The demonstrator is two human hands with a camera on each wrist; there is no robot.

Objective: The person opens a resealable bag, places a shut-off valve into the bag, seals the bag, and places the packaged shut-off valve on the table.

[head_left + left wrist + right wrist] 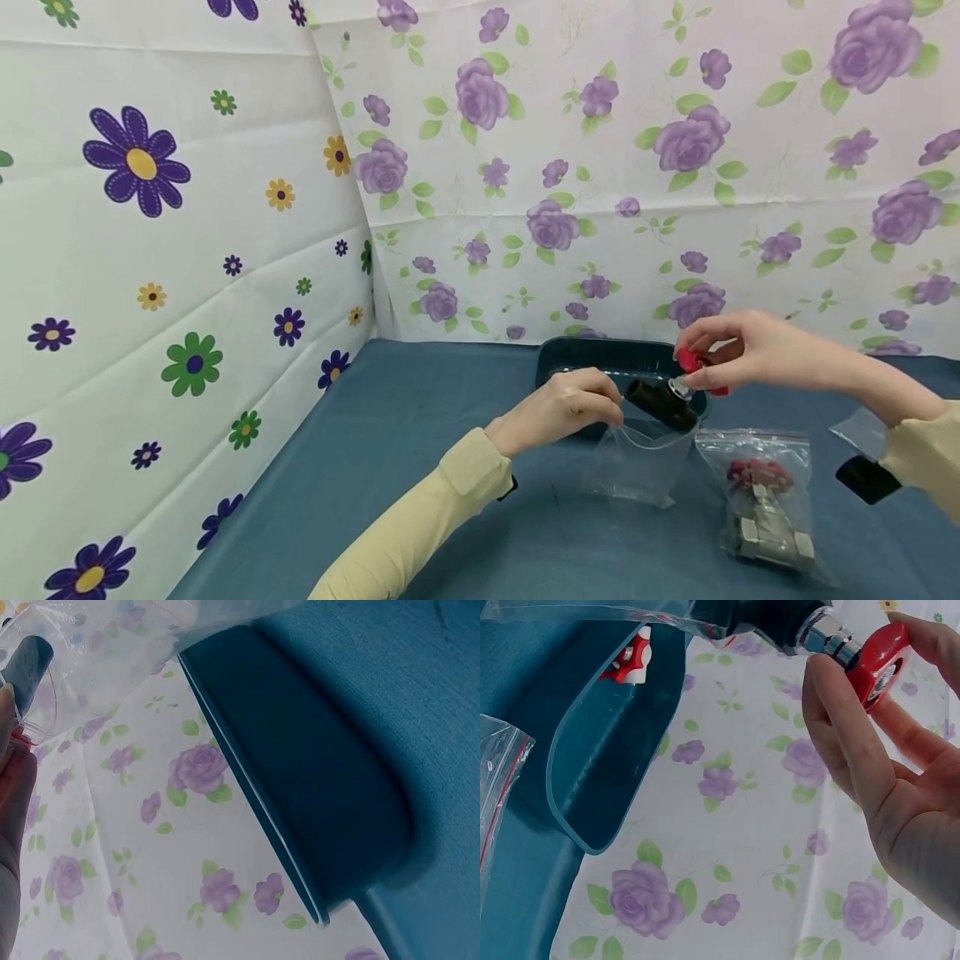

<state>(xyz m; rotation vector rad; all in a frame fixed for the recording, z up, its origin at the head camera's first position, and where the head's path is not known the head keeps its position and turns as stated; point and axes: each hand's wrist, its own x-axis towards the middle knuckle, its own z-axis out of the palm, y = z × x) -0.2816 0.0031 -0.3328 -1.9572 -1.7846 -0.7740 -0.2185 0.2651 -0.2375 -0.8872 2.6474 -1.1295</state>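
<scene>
A black stop valve [660, 405] with a silver neck and a red handwheel [881, 664] is tilted over the mouth of a clear zip bag [637, 467]. My right hand [750, 354] holds the valve by the handwheel and neck, fingers and thumb round them. With thumb and fingers my left hand [561, 408] pinches the bag's open edge on its left side. The valve's black body lies at the bag opening; how far inside it reaches is hard to tell. In the left wrist view the left hand [9, 772] shows only partly.
Behind the hands stands a dark teal tray [592, 350], with a red and white valve handle [630, 656] inside. Nearer, at right, lies a zip bag holding a metal valve [772, 525] with a red handwheel. Flowered cloth walls [450, 250] border the blue table [360, 467].
</scene>
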